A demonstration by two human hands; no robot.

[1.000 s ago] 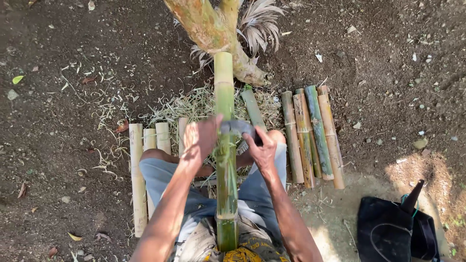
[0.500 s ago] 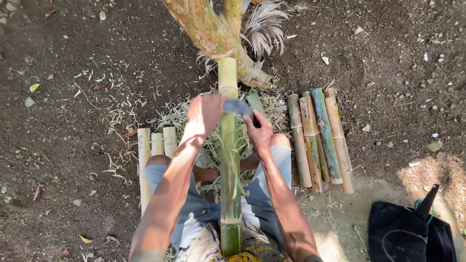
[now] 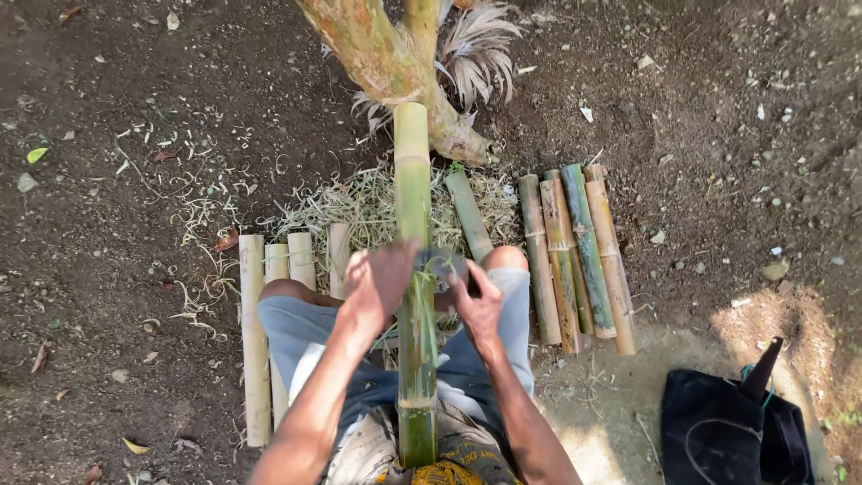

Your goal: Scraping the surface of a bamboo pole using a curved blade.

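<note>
Green bamboo pole (image 3: pixel 413 224) lies along my lap, far end propped vs tree trunk (image 3: pixel 395 72) so it won't roll. Left hand (image 3: pixel 377 283) & right hand (image 3: pixel 480 305), fingers closed on a blade (mostly hidden) across it, peeling strips.

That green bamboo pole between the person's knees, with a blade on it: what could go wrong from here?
The blade sits between the left hand and right hand, close to the fingers, so a slip might cut them. The pole lies over the thighs, so a stroke running toward the body could reach a leg. The pole's far end only leans on the tree base and may roll.
</note>
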